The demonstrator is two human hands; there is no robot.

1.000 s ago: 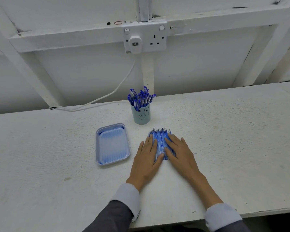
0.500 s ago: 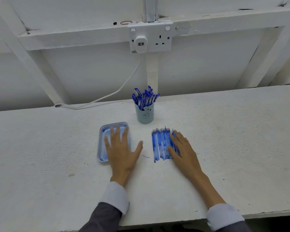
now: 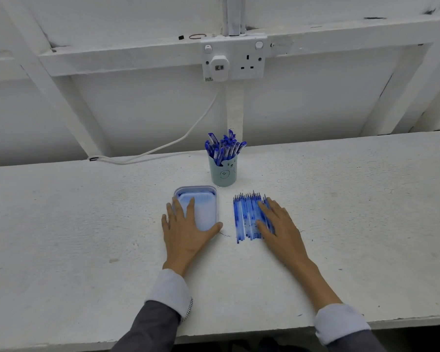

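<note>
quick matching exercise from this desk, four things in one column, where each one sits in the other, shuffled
1 tray
2 row of refills
3 pen cup
4 white cable

a under the right hand
b along the table's back edge, left
c under the left hand
d upright behind the tray

Pairs: 1-c, 2-a, 3-d, 4-b

Left hand (image 3: 186, 232) rests flat on the tray (image 3: 208, 191) at frame centre; right hand (image 3: 280, 224) presses the pen refills (image 3: 247, 217) beside it.

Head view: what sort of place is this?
Probably a small assembly or packing bench: rough white worktop, double wall socket above it, and pen refills in bulk beside a cup of pens.
</note>
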